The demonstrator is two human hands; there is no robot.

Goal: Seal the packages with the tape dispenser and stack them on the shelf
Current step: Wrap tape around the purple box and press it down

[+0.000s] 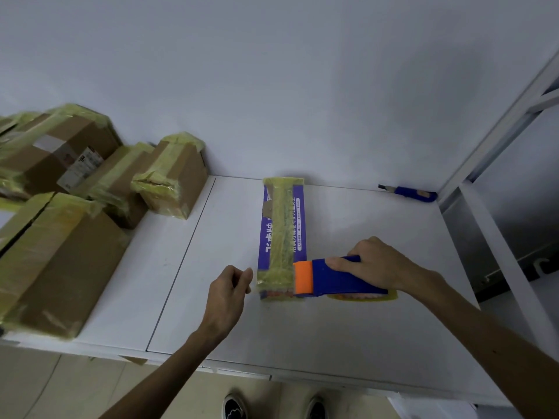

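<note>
Occlusion, head view: your right hand [375, 264] covers the back of the tape dispenser [338, 279], so its handle is out of sight. The roll shows only as a yellowish rim under the blue body.
Blur: the brown boxes at left are smeared, and the label on the far box [54, 149] cannot be read.
Cut-off: the left edge clips the big near box [60, 255], and your shoes [234, 408] are cropped at the bottom.
Left fingers: your left hand [227, 293] sits just beside the package's near left corner, fingers curled, thumb by forefinger. Whether they pinch any tape cannot be told.
Right fingers: wrapped round the dispenser's blue body, thumb on its top face.
Package [282, 225]: a long, narrow purple box with white print. A wrinkled yellowish tape strip runs down its top and over both ends.
Package position: flat on the white table [363, 328], lengthwise away from you, far end near the wall.
Dispenser: blue with an orange front, that front against the package's near right side.
Small box [172, 173]: taped, tilted against its neighbours.
Knife [414, 193]: blue, in the far right corner by the white shelf frame [496, 146].
</note>
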